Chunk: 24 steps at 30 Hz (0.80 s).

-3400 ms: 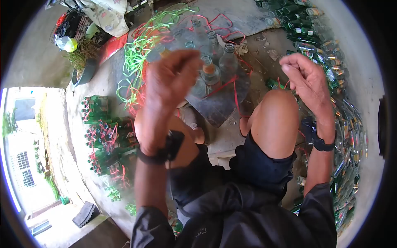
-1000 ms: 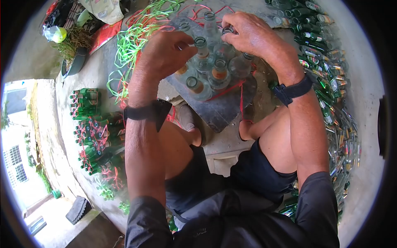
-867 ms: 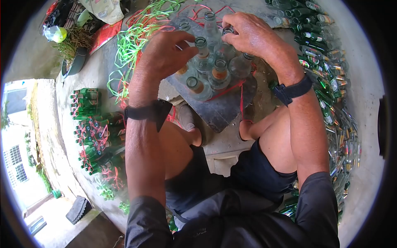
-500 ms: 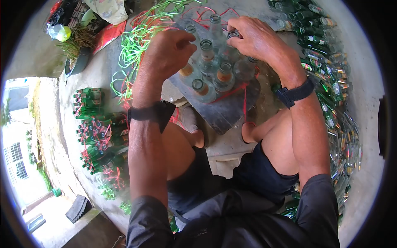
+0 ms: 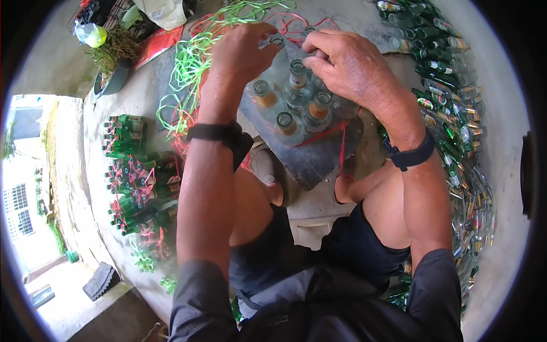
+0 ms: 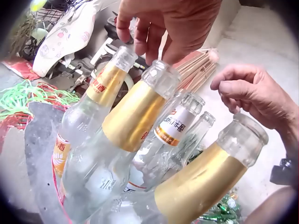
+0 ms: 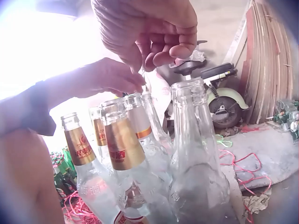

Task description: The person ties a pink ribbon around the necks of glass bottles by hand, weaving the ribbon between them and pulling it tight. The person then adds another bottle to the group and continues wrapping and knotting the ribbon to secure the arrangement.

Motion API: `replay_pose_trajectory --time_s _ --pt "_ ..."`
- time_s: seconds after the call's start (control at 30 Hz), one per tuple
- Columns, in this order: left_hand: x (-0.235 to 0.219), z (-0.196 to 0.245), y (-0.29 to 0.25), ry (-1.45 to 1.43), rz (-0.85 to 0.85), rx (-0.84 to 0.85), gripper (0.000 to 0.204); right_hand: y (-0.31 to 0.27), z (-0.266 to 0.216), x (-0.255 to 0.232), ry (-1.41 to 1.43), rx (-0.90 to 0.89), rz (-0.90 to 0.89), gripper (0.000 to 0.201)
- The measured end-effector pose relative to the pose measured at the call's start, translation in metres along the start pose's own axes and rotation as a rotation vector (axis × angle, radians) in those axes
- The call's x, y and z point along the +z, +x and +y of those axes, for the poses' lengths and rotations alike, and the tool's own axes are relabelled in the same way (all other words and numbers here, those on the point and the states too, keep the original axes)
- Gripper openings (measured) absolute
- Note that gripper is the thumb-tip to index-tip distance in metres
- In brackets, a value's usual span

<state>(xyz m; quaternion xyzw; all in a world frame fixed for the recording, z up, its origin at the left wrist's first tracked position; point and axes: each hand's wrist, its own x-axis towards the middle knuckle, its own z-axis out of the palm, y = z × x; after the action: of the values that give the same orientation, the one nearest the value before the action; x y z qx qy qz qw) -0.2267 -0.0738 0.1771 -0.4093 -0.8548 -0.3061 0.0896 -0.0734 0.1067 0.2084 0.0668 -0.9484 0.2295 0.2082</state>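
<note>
Several clear glass bottles [image 5: 317, 111] stand upright in a tight group on a dark board [image 5: 307, 171], with red string round their lower part. Over the group's far left side, my left hand [image 5: 242, 52] has bent, parted fingers. In the left wrist view these fingers [image 6: 152, 39] hang just behind the bottle mouths; contact cannot be told. My right hand [image 5: 356, 65] is above the far right bottles and hides some of them. Its fingers are loosely curled in the right wrist view [image 7: 161, 46], above the bottle necks, with nothing visibly held.
Green and red string [image 5: 191, 65] lies in a tangle left of the board. Tied green bottles [image 5: 131, 182] stand farther left. Many loose bottles [image 5: 439, 68] line the right wall. A scooter [image 7: 224, 105] and leaning strips [image 7: 268, 65] are beyond.
My left hand has moved up and away over the far bottles. My right hand has shifted left relative to the bottles, covering the mouth that showed between its fingers. The head view has shifted slightly.
</note>
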Motion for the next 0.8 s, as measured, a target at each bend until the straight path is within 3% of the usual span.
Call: replay_pose_trajectory --time_s 0.07,0.17,0.4,0.47,0.67,0.7,0.8 --pt "0.005 0.001 0.003 0.041 -0.134 -0.058 0.038 -0.001 -0.004 0.000 -0.023 0.028 -0.020 0.014" --pt "0.011 0.006 0.004 0.071 -0.202 -0.054 0.045 -0.002 -0.003 0.001 -0.039 0.034 -0.030 0.017" --pt "0.021 -0.005 0.007 0.101 -0.182 -0.038 0.045 -0.004 -0.006 -0.006 -0.018 0.046 -0.090 0.022" --pt "0.023 -0.008 0.006 0.084 -0.146 0.006 0.046 -0.008 -0.011 -0.012 0.012 0.084 -0.244 0.020" --pt "0.003 0.017 0.004 0.041 -0.082 0.057 0.042 -0.035 -0.010 -0.001 -0.121 -0.090 -0.155 0.030" --pt "0.001 0.024 0.000 0.009 -0.016 0.081 0.039 -0.037 -0.010 -0.001 -0.120 -0.086 -0.160 0.030" --pt "-0.016 0.043 -0.008 -0.055 -0.037 0.149 0.031 -0.042 -0.011 -0.002 -0.126 -0.035 -0.291 0.031"
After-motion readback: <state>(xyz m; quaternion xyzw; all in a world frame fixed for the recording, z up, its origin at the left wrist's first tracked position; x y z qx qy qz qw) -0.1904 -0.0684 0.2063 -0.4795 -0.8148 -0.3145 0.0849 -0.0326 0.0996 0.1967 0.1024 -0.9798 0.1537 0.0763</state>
